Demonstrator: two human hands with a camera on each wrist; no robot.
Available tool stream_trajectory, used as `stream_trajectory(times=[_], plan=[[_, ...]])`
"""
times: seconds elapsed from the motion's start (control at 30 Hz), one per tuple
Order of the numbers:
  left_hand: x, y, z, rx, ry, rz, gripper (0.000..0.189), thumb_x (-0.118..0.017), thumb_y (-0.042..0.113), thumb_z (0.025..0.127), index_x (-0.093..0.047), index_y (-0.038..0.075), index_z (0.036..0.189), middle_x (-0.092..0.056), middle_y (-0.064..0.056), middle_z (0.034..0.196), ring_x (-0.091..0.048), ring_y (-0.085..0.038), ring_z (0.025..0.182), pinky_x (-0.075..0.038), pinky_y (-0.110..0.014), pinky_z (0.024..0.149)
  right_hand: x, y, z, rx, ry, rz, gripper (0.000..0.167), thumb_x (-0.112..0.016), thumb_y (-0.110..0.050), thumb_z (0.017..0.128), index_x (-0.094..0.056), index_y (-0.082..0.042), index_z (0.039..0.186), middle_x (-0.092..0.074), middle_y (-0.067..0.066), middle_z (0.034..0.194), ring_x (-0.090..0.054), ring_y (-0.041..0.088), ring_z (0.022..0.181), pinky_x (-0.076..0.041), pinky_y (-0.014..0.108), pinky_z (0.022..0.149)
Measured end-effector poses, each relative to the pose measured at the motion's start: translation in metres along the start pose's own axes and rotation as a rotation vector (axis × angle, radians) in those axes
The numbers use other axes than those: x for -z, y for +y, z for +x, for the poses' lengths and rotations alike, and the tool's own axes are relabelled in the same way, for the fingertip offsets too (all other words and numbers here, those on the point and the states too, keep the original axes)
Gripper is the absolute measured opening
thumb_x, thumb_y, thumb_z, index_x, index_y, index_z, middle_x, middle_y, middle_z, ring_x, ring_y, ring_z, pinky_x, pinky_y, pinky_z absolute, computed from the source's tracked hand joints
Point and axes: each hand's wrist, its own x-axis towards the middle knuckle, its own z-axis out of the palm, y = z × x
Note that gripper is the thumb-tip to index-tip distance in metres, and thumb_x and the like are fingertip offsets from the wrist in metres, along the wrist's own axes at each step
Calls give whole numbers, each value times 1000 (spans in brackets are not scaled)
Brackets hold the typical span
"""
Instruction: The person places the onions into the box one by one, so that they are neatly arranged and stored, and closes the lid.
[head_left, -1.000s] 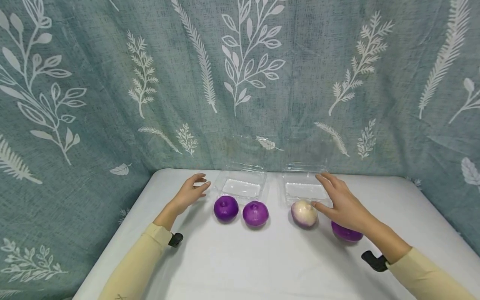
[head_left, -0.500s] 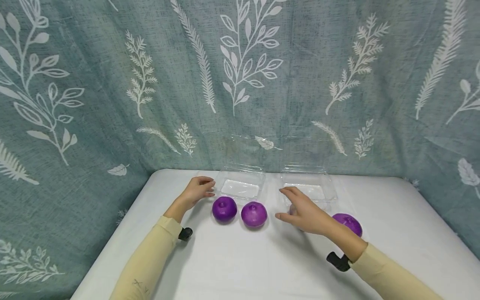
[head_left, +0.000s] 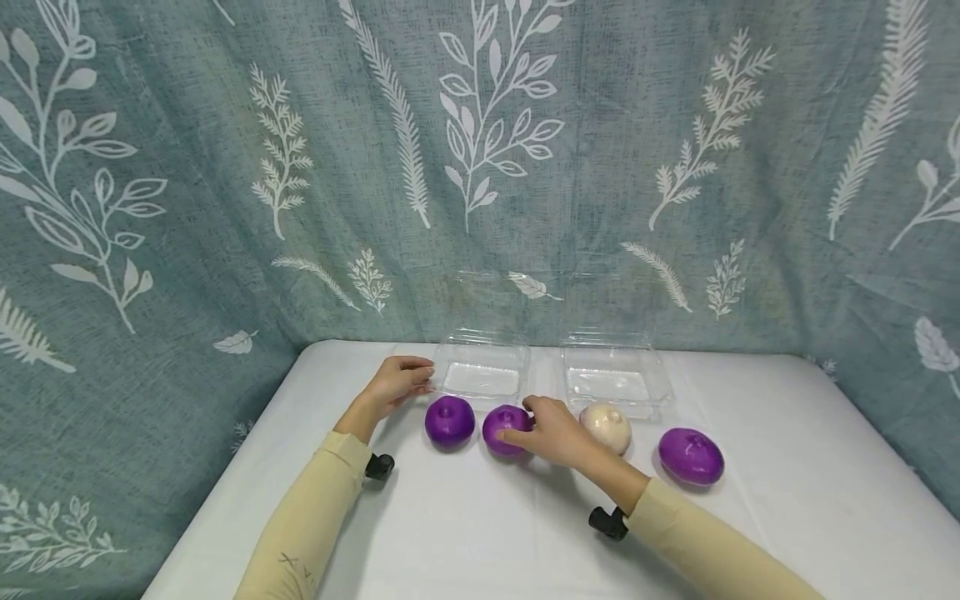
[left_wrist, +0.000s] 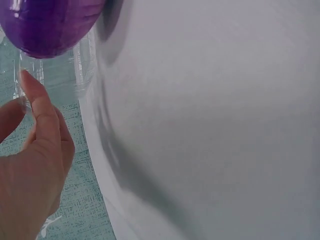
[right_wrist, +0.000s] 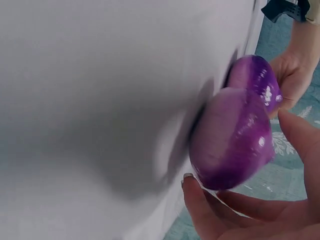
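Note:
My left hand (head_left: pixel 395 384) pinches the left edge of a clear plastic clamshell container (head_left: pixel 480 402) between thumb and fingertips; the left wrist view shows the thin clear edge between them. My right hand (head_left: pixel 558 433) reaches round a purple onion (head_left: pixel 501 429) with thumb and fingers spread. In the right wrist view its fingertips (right_wrist: pixel 188 176) are right at that onion's side, and the thumb is a little apart from it. A darker purple onion (head_left: pixel 450 422) sits just left of it, in front of the left container.
A second clear clamshell container (head_left: pixel 609 385) stands to the right with its lid up. Before it lie a pale onion (head_left: pixel 604 427), partly behind my right hand, and a purple onion (head_left: pixel 691 457). A patterned curtain (head_left: pixel 480 250) hangs behind the white table (head_left: pixel 450 533).
My right hand has moved left from the pale onion to the purple onion at the middle. My left hand has moved right onto the left container's edge and taken hold of it.

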Motion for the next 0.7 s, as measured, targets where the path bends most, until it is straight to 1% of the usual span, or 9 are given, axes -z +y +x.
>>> stream_trajectory(times=[0.07, 0.13, 0.23, 0.47, 0.7], plan=[[0, 0, -1, 8, 0, -14, 40, -56, 2, 104, -51, -13, 141, -54, -30, 136, -69, -25, 97, -63, -25, 84, -3, -1, 1, -26, 9, 14, 56, -85, -36, 82, -65, 8, 110, -72, 16, 97, -68, 27, 88, -62, 38, 77], [0, 0, -1, 16, 1, -30, 40, -57, 2, 104, -51, -13, 141, -53, -29, 136, -67, -29, 104, -63, -26, 86, -6, -1, 2, -49, 8, 30, 51, -86, -35, 82, -66, 5, 106, -71, 11, 92, -67, 23, 84, -62, 35, 73], [0, 1, -3, 18, 0, -35, 40, -57, 1, 104, -51, -13, 141, -53, -29, 135, -66, -32, 109, -63, -26, 87, -8, 0, 3, -69, 4, 50, 53, -87, -35, 81, -66, 5, 111, -72, 11, 95, -67, 22, 87, -62, 34, 77], [-3, 1, -4, 15, 5, -62, 41, -58, 0, 102, -50, -14, 140, -56, -24, 125, -65, -33, 107, -63, -26, 87, -10, 4, 4, -58, -2, 78, 57, -87, -35, 80, -66, 5, 115, -73, 11, 98, -68, 23, 90, -62, 37, 81], [-6, 0, -5, 27, -8, -75, 42, -59, 0, 102, -49, -13, 141, -54, -27, 129, -61, -38, 116, -63, -26, 89, -7, 4, 4, -61, -2, 77, 61, -88, -35, 79, -66, 5, 119, -73, 12, 102, -69, 25, 95, -62, 40, 85]])
